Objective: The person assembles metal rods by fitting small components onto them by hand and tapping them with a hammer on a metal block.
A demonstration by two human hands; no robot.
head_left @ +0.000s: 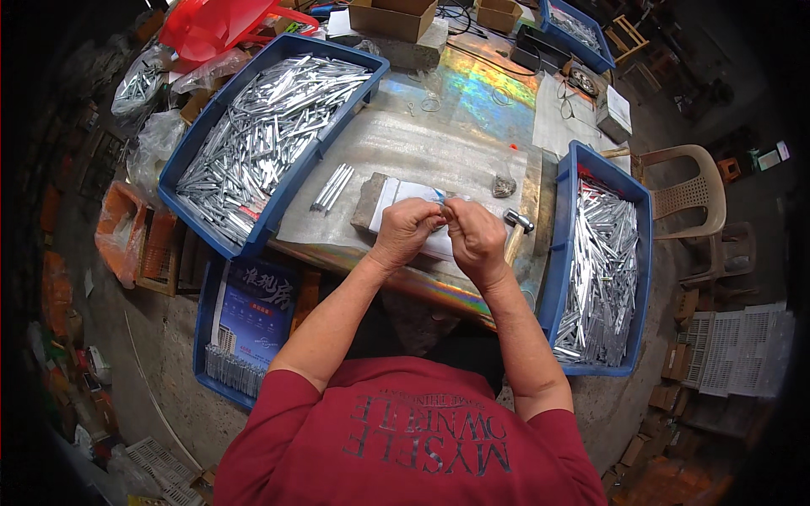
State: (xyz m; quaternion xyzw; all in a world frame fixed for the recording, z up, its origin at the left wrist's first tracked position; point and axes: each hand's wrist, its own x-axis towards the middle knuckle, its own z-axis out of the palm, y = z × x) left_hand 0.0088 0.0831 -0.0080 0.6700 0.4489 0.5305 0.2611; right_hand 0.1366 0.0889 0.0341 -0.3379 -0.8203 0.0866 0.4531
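Note:
My left hand (405, 229) and my right hand (477, 240) meet over a block (369, 202) topped with white paper or cloth. Both are closed, fingertips pinched together and nearly touching. A small blue tip (440, 195) shows just above the fingers; whatever else they grip is hidden. Several thin silvery rods (333, 187) lie side by side on the table, left of the block. To the right of my right hand rests a hammer (518, 221) with a wooden handle. A small grey lump (504, 185) sits beyond it.
Blue bins full of silvery metal pieces flank me: a left bin (268, 229) and a right bin (645, 253). Another blue bin (201, 337) stands low at left. At the back are a cardboard box (392, 18) and wires. A plastic chair (690, 169) stands at right.

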